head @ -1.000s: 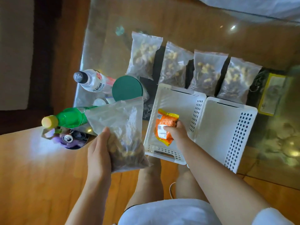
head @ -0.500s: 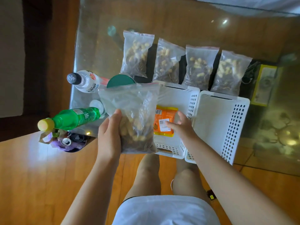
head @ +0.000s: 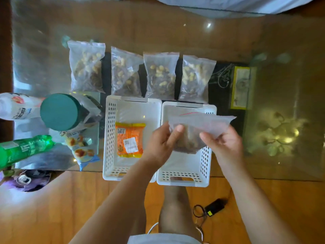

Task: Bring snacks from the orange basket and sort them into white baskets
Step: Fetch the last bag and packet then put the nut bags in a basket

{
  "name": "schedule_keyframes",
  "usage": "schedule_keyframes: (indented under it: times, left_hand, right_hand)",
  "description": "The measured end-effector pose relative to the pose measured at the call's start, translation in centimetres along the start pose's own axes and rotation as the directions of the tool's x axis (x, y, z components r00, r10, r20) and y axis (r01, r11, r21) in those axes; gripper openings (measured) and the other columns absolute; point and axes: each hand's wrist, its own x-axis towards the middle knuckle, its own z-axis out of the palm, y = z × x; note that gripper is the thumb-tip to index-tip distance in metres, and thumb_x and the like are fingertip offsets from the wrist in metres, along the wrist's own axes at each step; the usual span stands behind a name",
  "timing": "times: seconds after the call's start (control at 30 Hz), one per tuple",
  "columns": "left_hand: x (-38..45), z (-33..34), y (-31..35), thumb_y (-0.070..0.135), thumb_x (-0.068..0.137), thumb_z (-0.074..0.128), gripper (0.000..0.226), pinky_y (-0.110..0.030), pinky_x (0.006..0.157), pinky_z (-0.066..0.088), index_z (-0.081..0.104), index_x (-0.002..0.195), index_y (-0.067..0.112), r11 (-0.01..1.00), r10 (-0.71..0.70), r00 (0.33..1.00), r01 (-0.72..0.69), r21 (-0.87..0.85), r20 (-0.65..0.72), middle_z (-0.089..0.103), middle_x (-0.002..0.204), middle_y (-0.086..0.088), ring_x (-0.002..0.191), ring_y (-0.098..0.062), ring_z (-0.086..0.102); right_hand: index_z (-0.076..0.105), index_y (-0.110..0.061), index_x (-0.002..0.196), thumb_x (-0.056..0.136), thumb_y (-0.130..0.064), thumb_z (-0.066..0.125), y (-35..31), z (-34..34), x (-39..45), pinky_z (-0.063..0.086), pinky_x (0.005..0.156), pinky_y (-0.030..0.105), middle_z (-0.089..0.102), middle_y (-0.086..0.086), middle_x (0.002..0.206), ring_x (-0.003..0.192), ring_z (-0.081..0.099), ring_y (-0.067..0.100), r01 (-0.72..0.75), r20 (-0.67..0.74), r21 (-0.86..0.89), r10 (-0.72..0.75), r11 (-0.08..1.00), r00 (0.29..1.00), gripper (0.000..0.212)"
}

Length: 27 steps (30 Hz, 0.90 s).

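Note:
Two white baskets stand side by side at the glass table's near edge. The left white basket [head: 110, 138] holds one orange snack packet [head: 129, 139] lying flat. Over the right white basket [head: 204, 166] I hold a clear zip bag of nuts [head: 198, 127] with both hands. My left hand [head: 161, 143] grips the bag's left side, thumb on top. My right hand [head: 223, 143] holds its right side from beneath. The orange basket is out of view.
Several clear nut bags [head: 160, 74] lie in a row behind the baskets. At left stand a green-lidded jar [head: 59, 111], a white bottle [head: 17, 106], a green bottle [head: 22, 150] and a blue snack pack [head: 80, 148]. A yellow box [head: 241, 87] sits at right. A black charger [head: 214, 206] lies on the floor.
My right hand let go of the orange packet in the left basket and joined my left hand on the nut bag. The bag moved right, from beside the left basket to over the right one.

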Motion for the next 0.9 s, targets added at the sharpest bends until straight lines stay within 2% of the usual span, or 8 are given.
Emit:
schedule_keyframes:
  times: [0.1,0.17,0.27,0.4,0.5,0.6,0.73,0.9]
  left_hand:
    - [1.0,0.7,-2.0,0.026,0.088,0.061,0.033,-0.012,0.090,0.039,0.059,0.120,0.024,0.974,-0.022,0.998,0.009,0.226,0.056,0.058,0.119,0.013,0.108,0.001,0.053]
    - [1.2,0.9,-2.4,0.019,0.085,0.065,0.034,-0.020,0.095,0.042,0.062,0.119,0.021,0.952,-0.067,0.998,0.066,0.298,-0.008,0.059,0.122,0.007,0.111,-0.011,0.056]
    - [1.1,0.9,-2.4,0.020,0.078,0.072,0.030,-0.025,0.089,0.048,0.069,0.107,0.021,0.933,-0.120,0.992,0.127,0.338,-0.042,0.061,0.123,0.004,0.107,-0.016,0.060]
    - [0.7,0.7,-2.1,0.027,0.062,0.084,0.060,-0.030,0.092,0.049,0.064,0.118,0.021,0.873,-0.099,0.990,0.039,0.485,0.099,0.050,0.136,0.005,0.114,-0.012,0.053]
    - [0.6,1.1,-1.9,0.011,0.071,0.077,0.033,-0.040,0.074,0.055,0.069,0.103,0.010,0.799,0.018,0.999,0.006,0.601,-0.033,0.062,0.115,-0.005,0.092,-0.025,0.064]
    - [0.8,0.8,-1.4,0.014,0.078,0.072,0.008,-0.032,0.060,0.052,0.074,0.084,0.010,0.774,0.107,0.979,0.026,0.632,-0.172,0.071,0.089,-0.004,0.074,-0.025,0.066]
    - [0.6,0.7,-0.8,0.028,0.078,0.071,0.010,-0.020,0.057,0.041,0.077,0.085,0.024,0.699,-0.043,0.999,0.022,0.715,0.012,0.074,0.090,0.006,0.079,-0.015,0.067]
    - [1.7,-0.7,0.7,0.027,0.078,0.071,0.006,-0.017,0.049,0.034,0.076,0.081,0.026,0.678,0.100,0.991,-0.001,0.735,-0.090,0.072,0.079,0.005,0.068,-0.016,0.063]
  right_hand:
    - [0.062,-0.021,0.096,0.077,-0.008,0.070,3.1,-1.6,1.8,0.049,0.082,0.026,0.066,-0.012,0.095,0.095,0.063,0.008,-0.162,0.069,-0.210,0.180,0.964,0.981,0.024]
    - [0.064,-0.016,0.099,0.081,-0.002,0.065,4.8,-2.3,2.4,0.048,0.087,0.024,0.062,-0.014,0.096,0.099,0.059,0.009,-0.175,0.044,-0.339,0.201,0.924,0.979,0.023]
    - [0.063,-0.028,0.090,0.082,-0.002,0.064,5.5,-3.0,2.6,0.046,0.074,0.005,0.060,-0.023,0.090,0.088,0.059,-0.005,-0.086,0.005,-0.408,0.096,0.909,0.995,0.027]
    - [0.066,-0.027,0.087,0.082,-0.011,0.067,5.4,-3.8,2.8,0.048,0.078,0.012,0.061,-0.021,0.088,0.087,0.062,-0.001,0.004,0.004,-0.464,-0.003,0.886,1.000,0.017]
    - [0.071,-0.016,0.088,0.081,-0.015,0.069,5.4,-4.0,2.7,0.046,0.076,0.011,0.066,-0.011,0.088,0.084,0.060,-0.001,0.088,0.098,-0.576,-0.038,0.812,0.994,0.008]
    - [0.074,-0.015,0.084,0.081,-0.022,0.069,5.2,-4.0,2.7,0.045,0.069,0.012,0.071,-0.006,0.086,0.076,0.059,-0.002,0.136,0.190,-0.645,-0.014,0.752,0.982,0.009]
    - [0.075,-0.013,0.089,0.082,-0.020,0.068,4.7,-3.8,2.9,0.049,0.072,0.017,0.073,-0.002,0.091,0.082,0.063,0.007,0.123,0.041,-0.637,-0.126,0.761,0.991,0.012]
    - [0.075,-0.013,0.089,0.081,-0.024,0.069,4.3,-3.4,2.5,0.053,0.066,0.026,0.073,-0.003,0.090,0.079,0.064,0.008,0.092,0.004,-0.615,-0.113,0.783,0.994,0.015]
